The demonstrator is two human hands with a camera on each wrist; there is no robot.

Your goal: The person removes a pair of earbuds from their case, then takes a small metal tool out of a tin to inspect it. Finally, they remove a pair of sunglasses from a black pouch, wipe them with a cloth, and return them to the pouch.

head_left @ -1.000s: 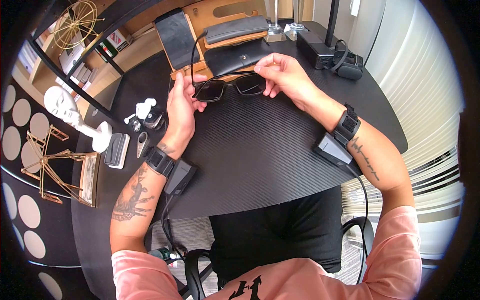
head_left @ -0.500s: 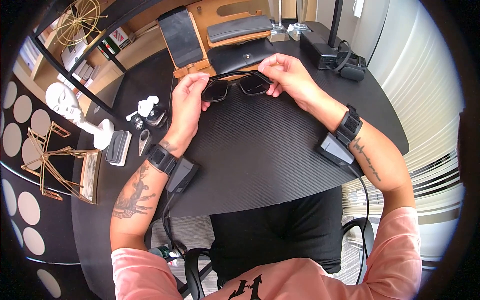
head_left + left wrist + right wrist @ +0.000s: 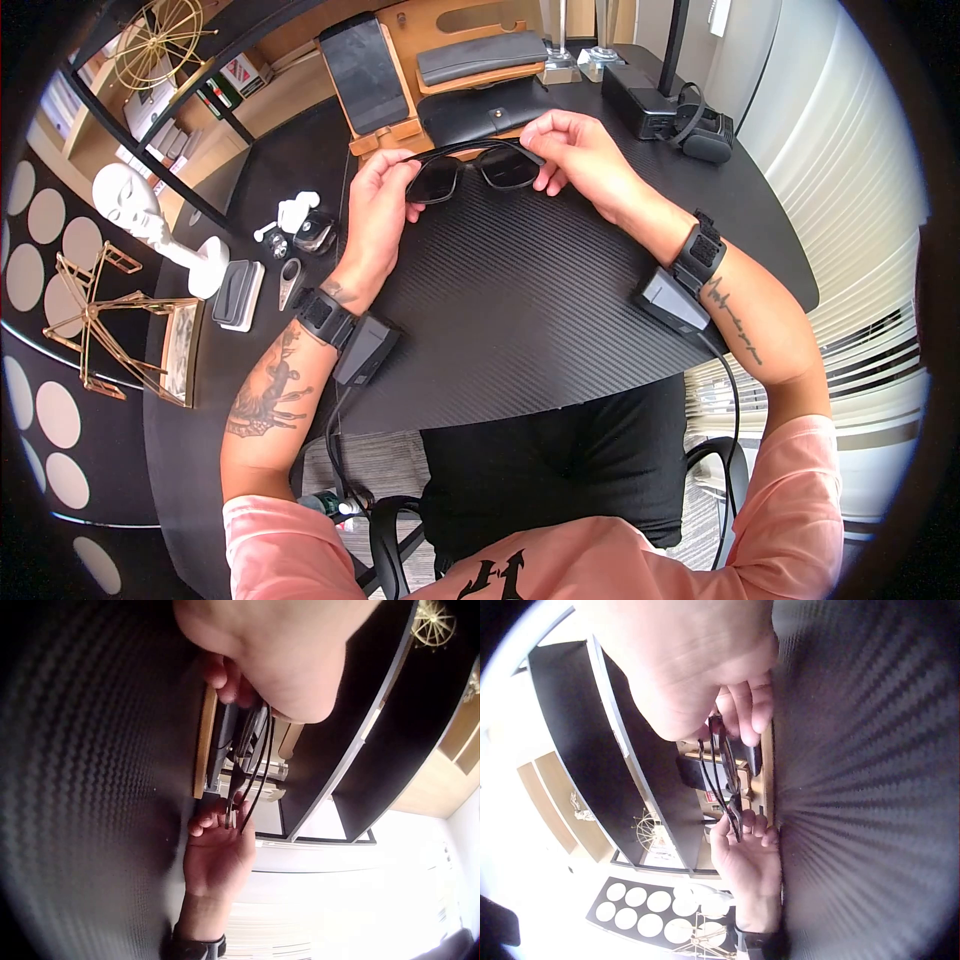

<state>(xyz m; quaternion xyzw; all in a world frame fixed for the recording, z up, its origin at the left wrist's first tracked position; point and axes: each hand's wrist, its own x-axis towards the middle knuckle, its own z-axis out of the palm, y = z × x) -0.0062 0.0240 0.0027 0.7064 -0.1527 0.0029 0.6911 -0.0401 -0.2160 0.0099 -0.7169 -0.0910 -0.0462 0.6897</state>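
Note:
Dark sunglasses (image 3: 508,169) are held between both hands above the far part of the desk in the head view. The left hand (image 3: 377,215) pinches their left end and the right hand (image 3: 592,165) pinches their right end. Both temples are folded in along the frame, as the head view shows. In the left wrist view the left hand (image 3: 274,652) is close up, with the right hand (image 3: 219,859) at the other end. The right wrist view has the right hand (image 3: 697,667) near and the left hand (image 3: 750,862) beyond.
Behind the glasses stands a wooden organizer (image 3: 390,137) with a black case (image 3: 485,112) and a grey case (image 3: 480,58). A headset (image 3: 705,135) lies at the back right. At left are a white bust (image 3: 128,200), small figures (image 3: 296,222) and a gold model (image 3: 92,315).
The left temple, raised a second ago, is folded in against the glasses. The left hand has shifted slightly right and grips the corner. The right hand has barely moved.

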